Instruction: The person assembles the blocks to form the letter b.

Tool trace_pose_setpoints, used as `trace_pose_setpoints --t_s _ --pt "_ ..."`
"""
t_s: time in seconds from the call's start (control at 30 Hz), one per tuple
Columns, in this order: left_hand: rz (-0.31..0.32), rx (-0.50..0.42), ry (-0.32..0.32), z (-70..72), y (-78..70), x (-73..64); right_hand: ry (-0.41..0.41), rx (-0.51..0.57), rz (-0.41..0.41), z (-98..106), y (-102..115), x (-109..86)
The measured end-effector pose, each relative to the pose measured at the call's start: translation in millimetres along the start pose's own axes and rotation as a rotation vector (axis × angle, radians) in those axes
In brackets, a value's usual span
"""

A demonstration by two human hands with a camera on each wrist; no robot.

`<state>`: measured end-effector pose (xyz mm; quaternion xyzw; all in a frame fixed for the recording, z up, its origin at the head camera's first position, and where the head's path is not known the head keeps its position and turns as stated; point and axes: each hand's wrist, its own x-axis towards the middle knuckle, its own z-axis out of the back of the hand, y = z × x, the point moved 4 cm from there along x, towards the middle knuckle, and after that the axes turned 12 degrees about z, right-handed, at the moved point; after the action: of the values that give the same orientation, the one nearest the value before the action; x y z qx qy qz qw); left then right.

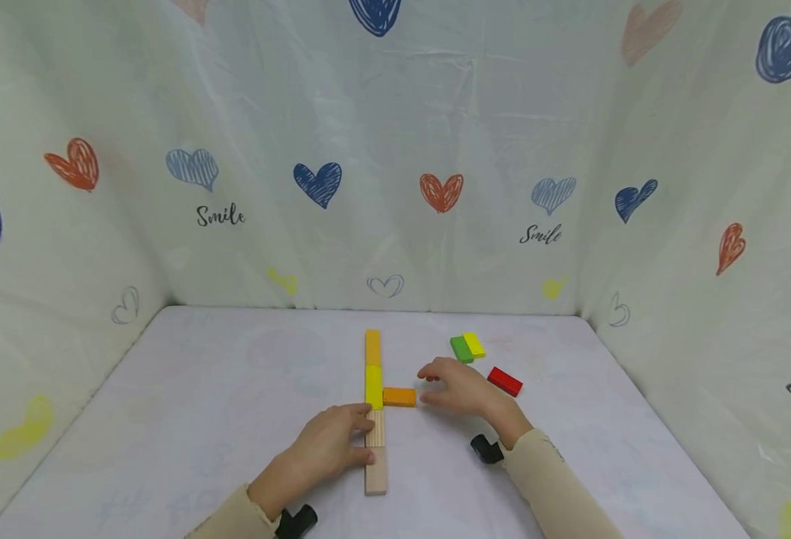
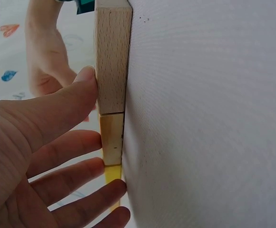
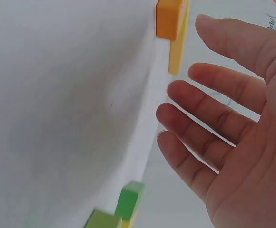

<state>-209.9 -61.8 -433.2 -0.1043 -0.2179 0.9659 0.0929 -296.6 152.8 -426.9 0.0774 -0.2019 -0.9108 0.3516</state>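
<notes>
Blocks lie end to end in a straight row: an amber block (image 1: 373,347) at the far end, a yellow block (image 1: 373,385), then two plain wooden blocks, the nearest (image 1: 376,475) being the closest to the person. An orange block (image 1: 399,397) juts out rightward from beside the yellow one. My left hand (image 1: 331,442) rests along the row's left side, its thumb and extended fingertips touching the plain wooden blocks. Just right of the orange block, my right hand (image 1: 459,388) hovers with relaxed fingers spread and nothing in them; the right wrist view shows its bare palm (image 3: 252,156).
Behind the right hand a green block (image 1: 461,349) and a bright yellow block (image 1: 474,345) lie side by side. A red block (image 1: 505,382) sits by the right wrist. White cloth covers the table (image 1: 233,374), and a heart-printed curtain (image 1: 395,112) encloses its back and sides.
</notes>
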Motion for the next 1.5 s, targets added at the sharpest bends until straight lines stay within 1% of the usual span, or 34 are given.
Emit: trace_pose_setpoints --t_s 0.2,0.3,0.43,0.6,0.73,0.93,1.23,1.5 --pt "0.006 -0.011 0.006 -0.9 1.6 0.6 -0.032 0.011 -0.023 9.6 -14.0 -19.0" --pt "0.015 -0.022 0.011 -1.3 2.1 0.1 -0.061 0.003 -0.021 12.4 -20.8 -28.1" --pt "0.017 -0.018 0.012 -1.0 1.9 -0.7 -0.102 -0.039 -0.021 14.8 -29.4 -38.7" --pt "0.016 -0.011 0.012 0.0 1.9 -1.3 -0.13 -0.093 -0.036 18.4 -38.0 -48.1" --pt "0.004 -0.019 0.003 -0.3 2.5 -1.6 -0.157 -0.105 -0.032 23.4 -43.3 -54.5" --pt "-0.011 -0.018 -0.009 -1.3 3.9 -2.3 -0.166 -0.106 -0.04 27.2 -51.1 -59.8" --pt "-0.001 -0.009 0.009 -1.1 2.6 0.2 -0.164 -0.136 -0.044 26.1 -58.6 -63.5" --pt "0.028 -0.01 0.021 -0.9 3.2 0.2 -0.17 -0.145 -0.04 24.3 -63.4 -63.7"
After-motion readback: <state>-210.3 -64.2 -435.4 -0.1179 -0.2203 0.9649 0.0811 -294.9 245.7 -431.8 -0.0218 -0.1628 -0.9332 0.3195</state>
